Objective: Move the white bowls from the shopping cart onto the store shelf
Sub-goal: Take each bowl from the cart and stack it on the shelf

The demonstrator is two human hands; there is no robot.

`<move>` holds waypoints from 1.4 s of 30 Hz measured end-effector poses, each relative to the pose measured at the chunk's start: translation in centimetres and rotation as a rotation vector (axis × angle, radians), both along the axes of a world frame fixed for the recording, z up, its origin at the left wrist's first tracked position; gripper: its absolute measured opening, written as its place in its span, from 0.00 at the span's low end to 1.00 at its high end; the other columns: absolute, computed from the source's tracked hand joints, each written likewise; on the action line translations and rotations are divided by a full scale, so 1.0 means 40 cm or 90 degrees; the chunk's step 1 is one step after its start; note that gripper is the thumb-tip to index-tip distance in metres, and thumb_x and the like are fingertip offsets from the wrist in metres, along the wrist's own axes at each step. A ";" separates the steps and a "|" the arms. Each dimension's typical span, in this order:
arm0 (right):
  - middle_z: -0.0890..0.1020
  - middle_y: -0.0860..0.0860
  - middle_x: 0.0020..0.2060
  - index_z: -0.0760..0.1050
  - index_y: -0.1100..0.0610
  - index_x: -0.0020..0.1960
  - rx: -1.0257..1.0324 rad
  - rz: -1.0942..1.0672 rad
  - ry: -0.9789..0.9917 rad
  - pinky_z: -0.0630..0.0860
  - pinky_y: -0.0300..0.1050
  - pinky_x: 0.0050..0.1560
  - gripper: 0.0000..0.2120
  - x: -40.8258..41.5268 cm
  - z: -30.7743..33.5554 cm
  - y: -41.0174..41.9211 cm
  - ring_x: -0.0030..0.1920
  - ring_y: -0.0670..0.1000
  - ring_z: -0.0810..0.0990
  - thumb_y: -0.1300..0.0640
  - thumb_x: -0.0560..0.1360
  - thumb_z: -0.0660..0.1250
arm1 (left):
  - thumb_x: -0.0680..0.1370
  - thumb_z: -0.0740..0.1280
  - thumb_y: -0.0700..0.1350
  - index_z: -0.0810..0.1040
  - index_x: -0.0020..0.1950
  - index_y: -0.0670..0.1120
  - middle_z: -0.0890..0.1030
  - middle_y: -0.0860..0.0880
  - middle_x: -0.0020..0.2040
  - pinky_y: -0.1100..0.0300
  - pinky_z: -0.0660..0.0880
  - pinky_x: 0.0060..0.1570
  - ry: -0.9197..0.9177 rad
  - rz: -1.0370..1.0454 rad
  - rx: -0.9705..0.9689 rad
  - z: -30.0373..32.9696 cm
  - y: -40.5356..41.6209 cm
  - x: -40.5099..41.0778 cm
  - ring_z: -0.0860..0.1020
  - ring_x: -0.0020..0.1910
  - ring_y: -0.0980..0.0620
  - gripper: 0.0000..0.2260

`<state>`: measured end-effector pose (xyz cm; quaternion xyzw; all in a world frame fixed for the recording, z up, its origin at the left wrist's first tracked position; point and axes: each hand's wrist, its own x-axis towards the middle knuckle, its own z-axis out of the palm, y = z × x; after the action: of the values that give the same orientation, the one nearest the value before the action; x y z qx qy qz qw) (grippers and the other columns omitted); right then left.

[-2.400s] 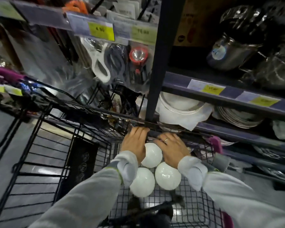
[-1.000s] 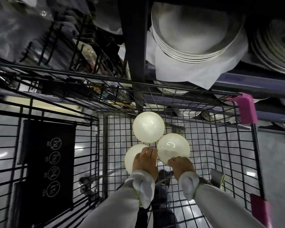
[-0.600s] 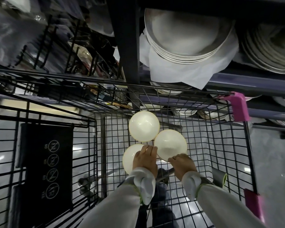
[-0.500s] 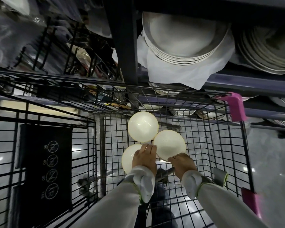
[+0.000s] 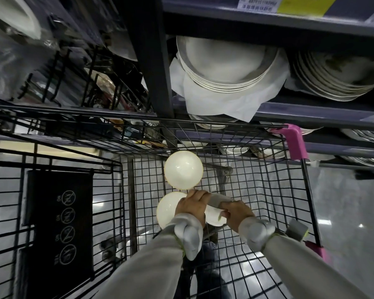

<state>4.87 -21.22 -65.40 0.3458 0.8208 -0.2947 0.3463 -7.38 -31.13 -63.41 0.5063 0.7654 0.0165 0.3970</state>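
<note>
Both hands grip one tilted white bowl (image 5: 213, 215) inside the wire cart (image 5: 268, 190): the left hand (image 5: 190, 209) has its fingers curled over the rim, and the right hand (image 5: 238, 213) pinches the opposite edge. A second bowl (image 5: 166, 209) lies just beside it, partly under the left hand, and a third bowl (image 5: 183, 170) sits farther in, toward the shelf (image 5: 311, 114) of stacked plates (image 5: 222, 63)

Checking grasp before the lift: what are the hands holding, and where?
Both hands, left and right, grip one tilted white bowl by opposite sides of its rim; the other two bowls lie untouched.
</note>
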 end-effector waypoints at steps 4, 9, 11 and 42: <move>0.79 0.55 0.60 0.72 0.46 0.63 -0.044 -0.077 0.025 0.74 0.43 0.55 0.17 0.000 0.038 0.003 0.58 0.57 0.77 0.58 0.76 0.60 | 0.76 0.61 0.40 0.63 0.72 0.46 0.64 0.50 0.72 0.54 0.68 0.64 -0.011 -0.040 -0.015 0.013 0.007 -0.005 0.57 0.73 0.49 0.24; 0.82 0.54 0.55 0.75 0.44 0.60 -0.092 -0.120 0.099 0.75 0.40 0.51 0.19 -0.017 0.104 0.019 0.55 0.56 0.79 0.62 0.75 0.60 | 0.77 0.61 0.42 0.64 0.71 0.44 0.65 0.47 0.72 0.51 0.66 0.68 -0.031 -0.060 -0.042 0.026 0.021 0.001 0.57 0.74 0.48 0.22; 0.83 0.55 0.52 0.75 0.44 0.59 -0.097 -0.115 0.119 0.76 0.43 0.53 0.18 -0.027 0.127 0.023 0.54 0.56 0.80 0.62 0.75 0.60 | 0.78 0.60 0.42 0.64 0.70 0.44 0.67 0.46 0.71 0.53 0.65 0.68 -0.044 -0.042 -0.043 0.030 0.025 -0.001 0.60 0.73 0.48 0.21; 0.74 0.44 0.34 0.70 0.48 0.34 0.001 0.033 0.298 0.65 0.39 0.37 0.11 -0.092 0.684 0.197 0.43 0.49 0.72 0.61 0.72 0.63 | 0.70 0.63 0.44 0.71 0.36 0.51 0.71 0.55 0.33 0.75 0.64 0.35 -0.208 0.305 0.260 0.571 0.164 -0.062 0.69 0.42 0.52 0.04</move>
<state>1.21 -13.34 -38.04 0.2471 0.8876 -0.3570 0.1539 -9.87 -24.57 -40.55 0.3721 0.7698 0.3426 0.3894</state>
